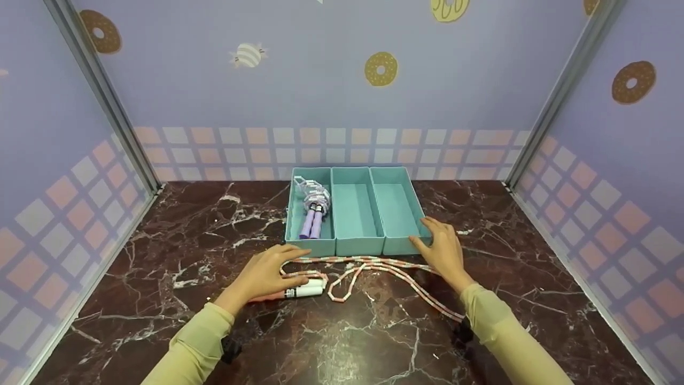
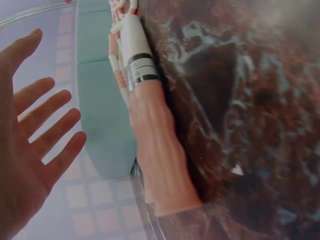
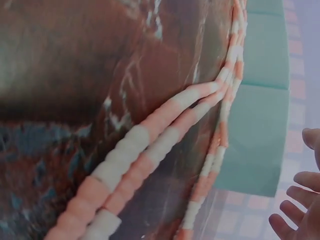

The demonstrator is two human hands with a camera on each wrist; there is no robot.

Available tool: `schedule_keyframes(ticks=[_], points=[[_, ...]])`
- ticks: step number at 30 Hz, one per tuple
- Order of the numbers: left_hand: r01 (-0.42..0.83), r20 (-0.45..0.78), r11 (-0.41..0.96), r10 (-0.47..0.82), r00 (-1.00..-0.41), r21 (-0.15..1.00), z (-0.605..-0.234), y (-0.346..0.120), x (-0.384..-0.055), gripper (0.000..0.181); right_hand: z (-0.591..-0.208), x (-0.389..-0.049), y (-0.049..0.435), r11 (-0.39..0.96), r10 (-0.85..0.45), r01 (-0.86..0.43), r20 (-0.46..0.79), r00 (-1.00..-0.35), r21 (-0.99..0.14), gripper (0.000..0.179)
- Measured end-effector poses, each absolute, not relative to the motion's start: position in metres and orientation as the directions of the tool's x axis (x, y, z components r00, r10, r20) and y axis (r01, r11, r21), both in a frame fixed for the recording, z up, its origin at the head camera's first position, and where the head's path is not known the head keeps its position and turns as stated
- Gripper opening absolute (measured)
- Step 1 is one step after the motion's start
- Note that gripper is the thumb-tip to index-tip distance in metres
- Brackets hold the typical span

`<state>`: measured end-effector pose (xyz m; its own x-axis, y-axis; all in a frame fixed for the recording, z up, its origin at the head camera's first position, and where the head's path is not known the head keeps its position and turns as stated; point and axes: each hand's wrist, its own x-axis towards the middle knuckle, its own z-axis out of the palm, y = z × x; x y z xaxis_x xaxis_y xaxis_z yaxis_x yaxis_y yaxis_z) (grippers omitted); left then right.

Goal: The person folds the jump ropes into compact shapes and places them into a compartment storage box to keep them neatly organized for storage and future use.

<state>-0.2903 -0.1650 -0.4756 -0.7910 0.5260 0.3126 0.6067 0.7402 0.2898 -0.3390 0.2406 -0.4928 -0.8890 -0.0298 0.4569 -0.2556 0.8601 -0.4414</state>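
Note:
An orange-and-white beaded jump rope (image 1: pixel 374 262) lies loosely looped on the table in front of a teal three-compartment box (image 1: pixel 359 246). Its orange and white handles (image 2: pixel 157 135) lie together under my left hand (image 1: pixel 270 272), which hovers over them with spread fingers. My right hand (image 1: pixel 442 251) is at the box's front right corner, fingers apart, with strands of the rope passing beneath the wrist. Coiled in the box's left compartment is a purple-and-white jump rope (image 1: pixel 316 198), its two purple handles pointing toward me. Neither hand grips anything.
Dark red marbled table (image 1: pixel 192 310) spreads around the box. A lilac back wall (image 1: pixel 320 101) with printed donuts and tiles stands behind it, with side walls at left and right. Metal posts (image 1: pixel 566 91) mark the back corners.

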Motion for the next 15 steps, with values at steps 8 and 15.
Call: schedule_keyframes(ticks=[8,15], points=[[0.593,0.292,0.765,0.525,-0.8,0.25,-0.484,-0.173,-0.284,0.061,-0.486,-0.33,0.225,0.859,-0.074,-0.302,0.485,-0.872,-0.412,0.061],[0.606,0.294,0.771,0.543,-0.787,0.198,-0.492,-0.181,-0.28,0.059,-0.485,-0.321,0.211,0.82,-0.114,-0.356,0.482,-0.869,-0.449,0.059]])
